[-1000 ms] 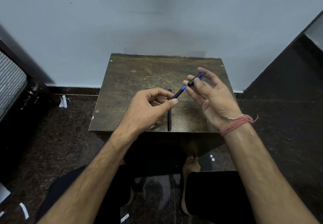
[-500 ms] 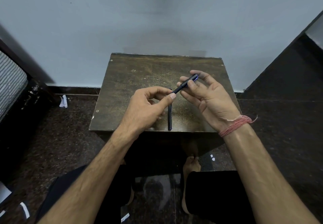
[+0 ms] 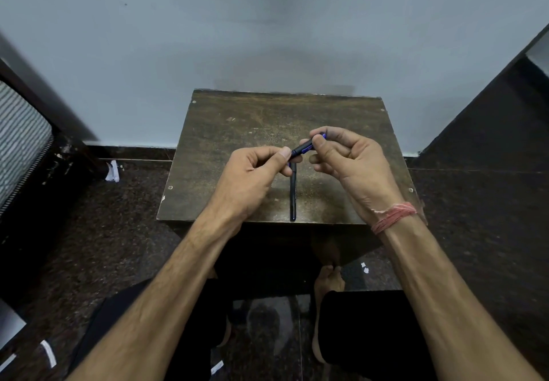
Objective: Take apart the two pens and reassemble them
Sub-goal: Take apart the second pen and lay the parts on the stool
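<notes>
Both hands, left hand [image 3: 252,178] and right hand [image 3: 353,163], pinch one black-and-blue pen [image 3: 303,150] above the second pen [image 3: 293,193] lying on the table [image 3: 237,131].

— Lighting? 
— Dim and even, with no hard shadows; a soft dark patch lay on the wall [image 3: 285,62] above the table [image 3: 237,131]. 
— Glare? 
— A faint sheen on the polished floor [image 3: 267,330] only. 
— Sharpness? 
— Centre was acceptable, though grainy. Edges bowed from the wide lens, and the left margin was smeared.
</notes>
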